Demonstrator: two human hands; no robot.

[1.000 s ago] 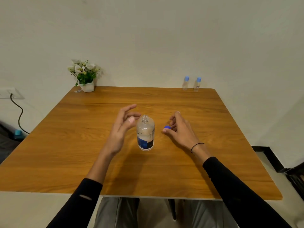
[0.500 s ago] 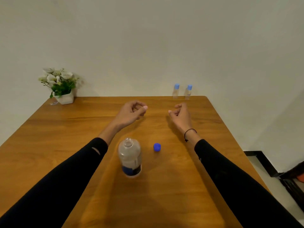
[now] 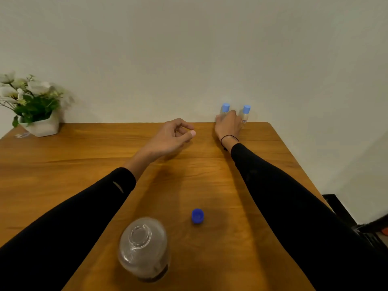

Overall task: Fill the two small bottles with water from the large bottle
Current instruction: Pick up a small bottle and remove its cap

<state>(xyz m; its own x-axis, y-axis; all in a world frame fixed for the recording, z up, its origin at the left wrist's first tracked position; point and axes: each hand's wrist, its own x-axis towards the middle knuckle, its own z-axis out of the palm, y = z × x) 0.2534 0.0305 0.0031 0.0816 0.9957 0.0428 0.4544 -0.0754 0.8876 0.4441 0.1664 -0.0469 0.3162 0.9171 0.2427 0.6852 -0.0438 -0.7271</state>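
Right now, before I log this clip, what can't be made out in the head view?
- Right hand: its fingers are behind its own back, so contact with the left small bottle is unclear.
- Both small bottles, including the right one: too far and small to read fill level.
- Large bottle: blurred and seen from above, so its label and water level are hidden.
- Flower pot: flowers cut by the left edge.

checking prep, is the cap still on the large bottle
No, the large bottle stands open-mouthed and its blue cap lies beside it on the table.
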